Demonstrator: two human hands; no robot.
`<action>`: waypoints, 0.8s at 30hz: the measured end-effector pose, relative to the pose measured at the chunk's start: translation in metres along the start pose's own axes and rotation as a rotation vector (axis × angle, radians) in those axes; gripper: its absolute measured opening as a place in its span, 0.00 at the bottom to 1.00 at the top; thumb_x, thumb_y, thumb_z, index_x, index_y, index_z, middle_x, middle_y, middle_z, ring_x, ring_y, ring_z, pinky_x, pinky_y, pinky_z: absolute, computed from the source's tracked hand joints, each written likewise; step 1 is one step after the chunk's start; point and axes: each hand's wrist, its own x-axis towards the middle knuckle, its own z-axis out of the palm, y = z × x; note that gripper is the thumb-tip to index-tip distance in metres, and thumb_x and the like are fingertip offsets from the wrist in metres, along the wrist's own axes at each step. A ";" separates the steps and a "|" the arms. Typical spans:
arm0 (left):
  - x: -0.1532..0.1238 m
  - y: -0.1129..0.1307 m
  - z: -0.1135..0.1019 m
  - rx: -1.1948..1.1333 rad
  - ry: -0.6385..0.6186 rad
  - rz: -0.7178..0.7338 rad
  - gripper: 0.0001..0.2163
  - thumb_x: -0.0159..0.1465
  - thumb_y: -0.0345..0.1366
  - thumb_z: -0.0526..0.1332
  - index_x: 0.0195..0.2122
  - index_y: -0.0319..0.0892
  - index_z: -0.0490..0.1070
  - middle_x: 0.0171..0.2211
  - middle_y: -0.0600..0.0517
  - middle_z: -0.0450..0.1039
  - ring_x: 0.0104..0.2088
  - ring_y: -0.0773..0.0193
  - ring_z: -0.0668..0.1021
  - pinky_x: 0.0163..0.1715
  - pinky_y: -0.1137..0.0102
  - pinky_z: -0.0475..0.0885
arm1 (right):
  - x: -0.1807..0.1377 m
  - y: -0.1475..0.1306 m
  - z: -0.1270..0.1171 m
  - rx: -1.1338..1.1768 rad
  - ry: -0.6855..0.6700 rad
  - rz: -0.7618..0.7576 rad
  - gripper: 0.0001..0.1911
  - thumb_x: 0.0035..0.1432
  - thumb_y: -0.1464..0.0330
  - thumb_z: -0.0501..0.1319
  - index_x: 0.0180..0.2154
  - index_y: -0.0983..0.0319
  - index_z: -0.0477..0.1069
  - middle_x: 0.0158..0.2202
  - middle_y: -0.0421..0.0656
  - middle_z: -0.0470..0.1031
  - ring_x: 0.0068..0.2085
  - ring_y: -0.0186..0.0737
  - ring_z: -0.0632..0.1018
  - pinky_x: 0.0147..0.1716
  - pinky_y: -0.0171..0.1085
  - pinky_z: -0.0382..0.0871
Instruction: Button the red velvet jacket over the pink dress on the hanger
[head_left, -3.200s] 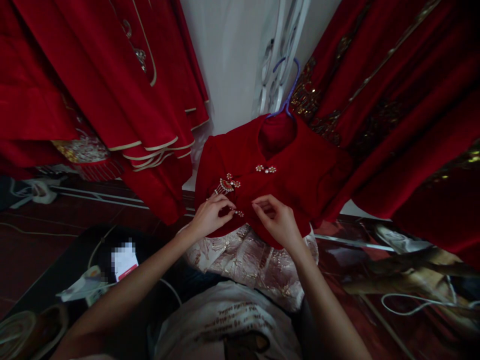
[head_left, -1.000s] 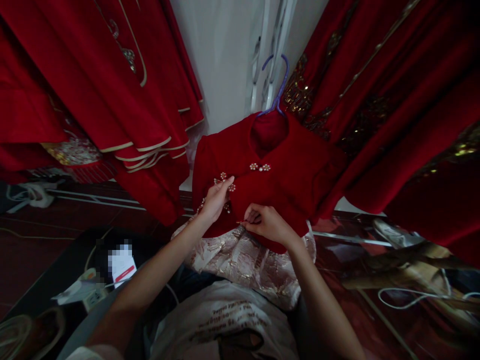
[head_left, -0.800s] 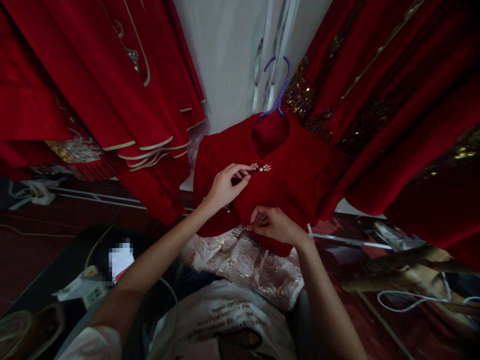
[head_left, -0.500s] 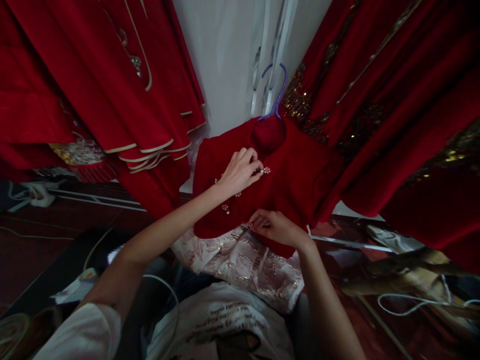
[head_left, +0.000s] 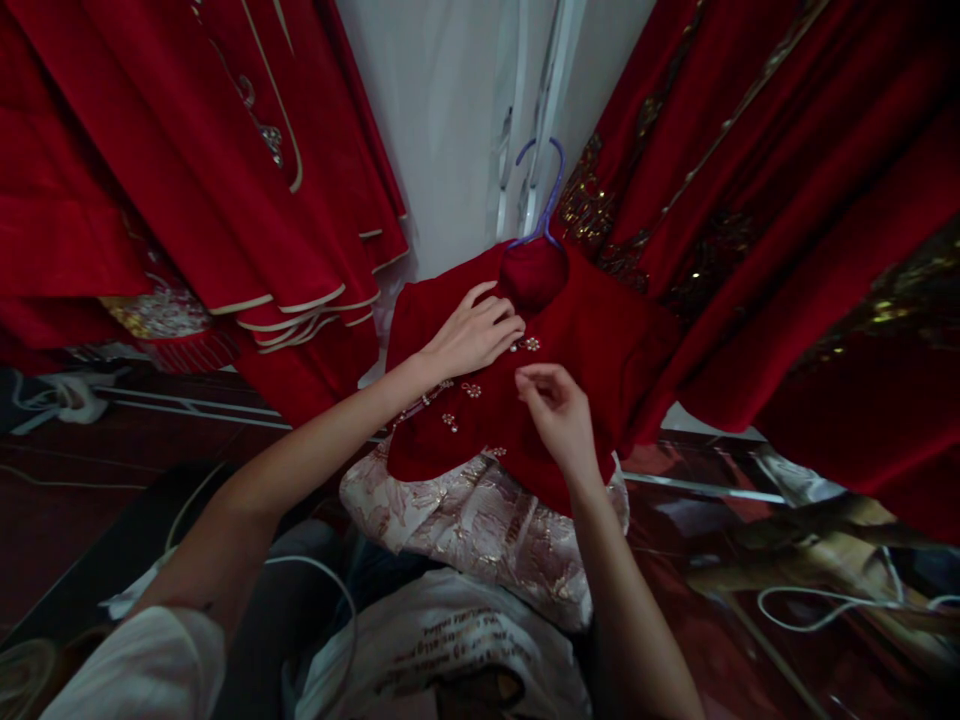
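Observation:
A red jacket (head_left: 615, 330) on a purple hanger (head_left: 553, 190) lies spread before me, its lower edge over a pale pink brocade cloth (head_left: 480, 510) on my lap. My left hand (head_left: 480, 335) rests on the jacket front below the neckline, fingers apart and slightly bent, thumb hidden. Right by its fingertips is a small beaded flower trim (head_left: 532, 344). More beaded trims (head_left: 472, 390) dot the front, one near the hem. Over the jacket's other side, my right hand (head_left: 559, 410) has thumb and forefinger pinched together. Whatever they may hold is too small to make out.
Red garments with pale edging (head_left: 300, 240) hang at left, and red garments with gold sequins (head_left: 750, 250) at right. A white cabinet (head_left: 442, 120) with metal handles stands behind the hanger. White cords (head_left: 825, 610) and a metal rail run low at the right.
My right hand has left the trim at the hem and risen toward the jacket's middle, still pinched. My left hand has loosened from the upper trim and lies flatter.

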 end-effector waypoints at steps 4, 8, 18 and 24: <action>-0.006 0.007 0.010 0.158 0.239 -0.148 0.22 0.62 0.36 0.59 0.57 0.40 0.62 0.60 0.39 0.58 0.64 0.45 0.57 0.64 0.44 0.43 | 0.022 -0.024 0.029 0.057 0.155 -0.203 0.24 0.64 0.57 0.52 0.58 0.59 0.56 0.61 0.52 0.62 0.61 0.41 0.67 0.59 0.45 0.64; -0.014 0.002 0.015 0.189 0.361 -0.344 0.26 0.62 0.33 0.57 0.61 0.41 0.55 0.66 0.38 0.47 0.68 0.41 0.46 0.63 0.39 0.40 | 0.029 -0.018 0.043 -0.286 0.222 -0.160 0.42 0.60 0.49 0.53 0.66 0.65 0.41 0.67 0.62 0.45 0.69 0.59 0.47 0.61 0.62 0.49; -0.036 -0.073 -0.061 0.292 0.250 -0.604 0.20 0.57 0.25 0.55 0.50 0.43 0.71 0.55 0.41 0.67 0.57 0.43 0.68 0.57 0.48 0.62 | 0.054 -0.002 -0.058 -0.887 0.516 -0.141 0.43 0.58 0.45 0.52 0.59 0.76 0.57 0.55 0.69 0.63 0.59 0.66 0.64 0.55 0.61 0.57; -0.010 -0.091 -0.093 0.241 0.241 -0.748 0.20 0.54 0.27 0.57 0.48 0.41 0.74 0.43 0.44 0.76 0.51 0.47 0.73 0.55 0.53 0.63 | 0.084 -0.008 -0.098 -1.024 0.506 -0.133 0.39 0.63 0.45 0.42 0.49 0.73 0.70 0.51 0.65 0.68 0.55 0.61 0.68 0.54 0.60 0.57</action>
